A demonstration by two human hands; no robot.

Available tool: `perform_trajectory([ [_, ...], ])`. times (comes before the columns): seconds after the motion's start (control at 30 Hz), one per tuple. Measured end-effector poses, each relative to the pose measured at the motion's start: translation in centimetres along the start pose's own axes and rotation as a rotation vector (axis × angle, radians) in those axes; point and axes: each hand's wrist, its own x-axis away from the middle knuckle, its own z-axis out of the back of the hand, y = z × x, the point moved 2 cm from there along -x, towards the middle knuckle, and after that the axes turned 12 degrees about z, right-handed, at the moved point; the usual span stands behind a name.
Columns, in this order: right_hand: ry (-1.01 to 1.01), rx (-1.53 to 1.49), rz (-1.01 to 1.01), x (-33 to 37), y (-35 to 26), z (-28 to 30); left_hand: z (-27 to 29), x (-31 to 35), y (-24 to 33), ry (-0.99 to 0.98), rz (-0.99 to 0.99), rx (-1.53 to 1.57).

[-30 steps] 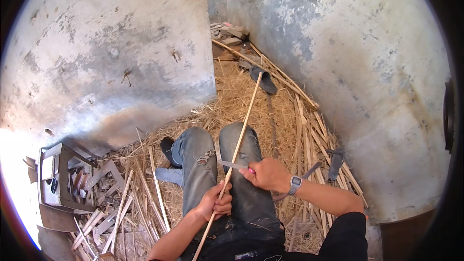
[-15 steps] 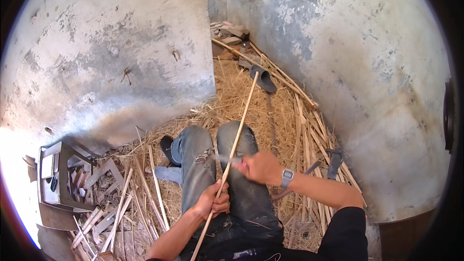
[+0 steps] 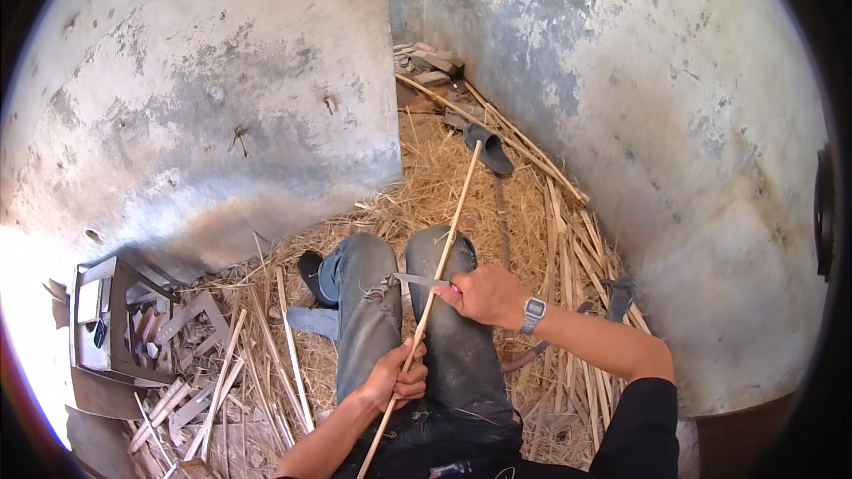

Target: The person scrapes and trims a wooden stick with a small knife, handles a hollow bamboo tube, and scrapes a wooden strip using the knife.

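A long, thin wooden stick (image 3: 458, 219) slants up and away from my lap, over my knees in worn jeans. My left hand (image 3: 397, 376) is wrapped round its lower part. Higher up, my right hand (image 3: 486, 294), with a watch on the wrist, grips a knife (image 3: 413, 279). The blade points left and lies across the stick just above my left hand; the handle is mostly hidden in my fingers, with a bit of pink showing.
Straw-like shavings (image 3: 435, 160) cover the floor. A dark slipper (image 3: 489, 150) lies beyond the stick's far tip. Long wooden strips (image 3: 568, 284) line the right wall. At left stand a frame-like wooden stool (image 3: 93, 319) and scrap wood (image 3: 191, 346). Worn walls (image 3: 293, 62) rise ahead.
The knife blade, blurred before, now shows sharply. My right hand has shifted slightly right and up along the stick. My left hand keeps its hold, and the whole view has shifted a little.
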Motion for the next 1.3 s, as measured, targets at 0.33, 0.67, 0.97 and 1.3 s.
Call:
perform_trajectory([
  [0.33,-0.111,0.023,0.071,0.7,-1.2,0.2,0.3,1.6,-1.3,0.02,0.045,0.006],
  [0.67,-0.074,0.004,0.014,-1.3,2.2,1.1,2.5,3.7,-2.0,0.059,0.112,-0.042],
  [0.97,0.064,0.167,-0.509,-0.8,20.8,6.7,7.0,9.4,-4.9,0.086,0.199,-0.016],
  [1.3,0.425,-0.15,-0.223,-0.7,13.0,5.4,9.1,8.7,-6.5,-0.136,0.256,0.122],
])
